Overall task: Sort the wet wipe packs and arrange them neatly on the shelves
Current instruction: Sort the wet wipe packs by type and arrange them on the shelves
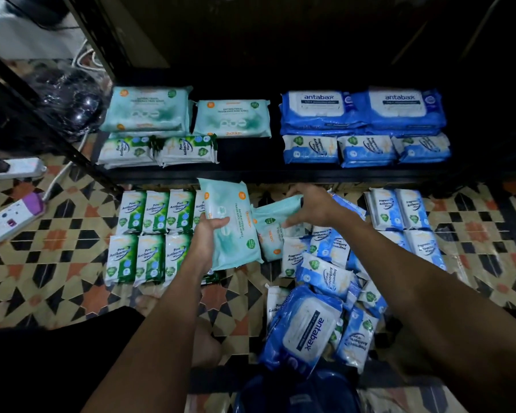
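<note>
Gripping a soft, glossy teal pack (232, 226) at centre frame, left hand (210, 234) curls underneath; right hand (309, 207) clasps another crinkled teal pack (276, 231).

Pale teal wipe pack (232, 225) tilted upright above floor; second teal pack (276, 225) at its three o'clock, touching.

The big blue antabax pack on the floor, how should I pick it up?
Grab the antabax pack across its narrow width, thumb on one long edge, fingers on the other, coming from above. It lies tilted on the heap of small blue packs with its hard white lid up, so its soft long sides look easiest to squeeze.
</note>
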